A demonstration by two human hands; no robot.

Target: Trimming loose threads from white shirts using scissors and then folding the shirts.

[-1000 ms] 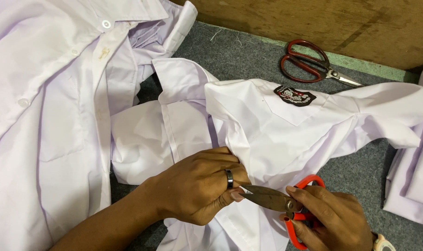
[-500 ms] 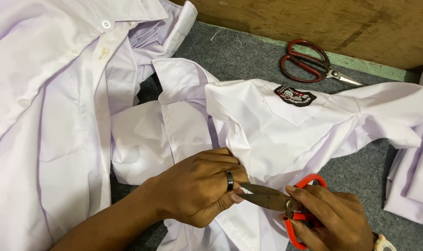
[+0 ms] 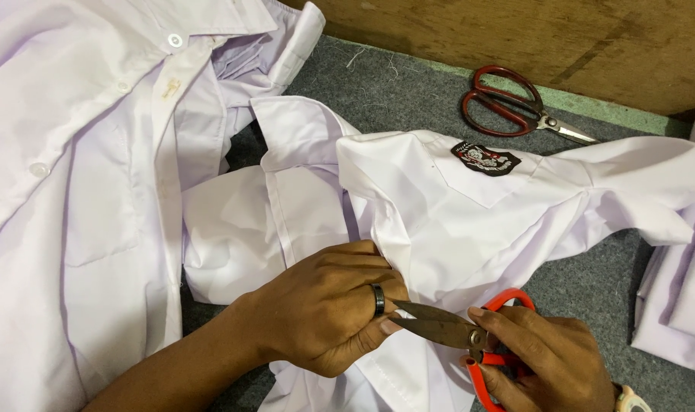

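Gripping white shirt (image 3: 469, 229): left hand (image 3: 328, 313) | right hand (image 3: 546, 358) holds orange scissors (image 3: 469, 336) | black chest badge (image 3: 485, 159)

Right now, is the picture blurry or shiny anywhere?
Head view: mostly sharp, with soft, even light; the white shirt looks very bright and pale, its folds faint; the blades of the orange scissors gleam a little between the left hand and right hand; shadows are soft.
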